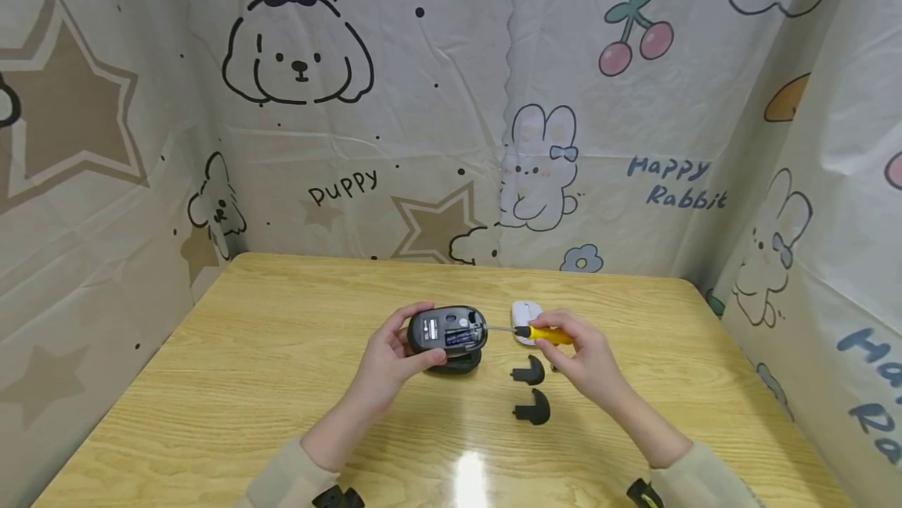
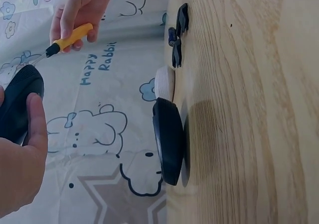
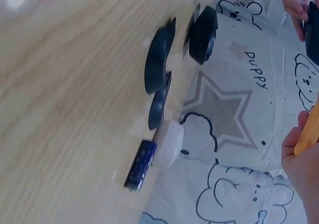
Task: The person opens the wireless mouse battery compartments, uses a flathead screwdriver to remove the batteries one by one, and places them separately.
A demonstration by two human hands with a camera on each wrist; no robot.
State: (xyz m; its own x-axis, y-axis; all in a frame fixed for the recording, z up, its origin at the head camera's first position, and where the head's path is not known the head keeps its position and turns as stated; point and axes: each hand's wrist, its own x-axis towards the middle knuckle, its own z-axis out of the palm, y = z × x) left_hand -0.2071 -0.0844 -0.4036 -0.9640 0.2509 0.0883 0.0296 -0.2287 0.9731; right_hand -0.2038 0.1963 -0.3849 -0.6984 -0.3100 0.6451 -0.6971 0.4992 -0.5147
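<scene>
My left hand grips a black computer mouse by its sides, raised off the table with its underside up. Its battery compartment is uncovered, and a dark blue battery lies inside. My right hand pinches the yellow handle of a screwdriver. The shaft points left, its tip at the right end of the mouse, by the compartment; whether it touches I cannot tell. On the table below the held mouse sits a second black mouse, partly hidden in the head view.
A white mouse stands behind the right hand. Two black curved covers lie on the wooden table nearer me. A loose blue battery lies close by. Printed cloth hangs around the table.
</scene>
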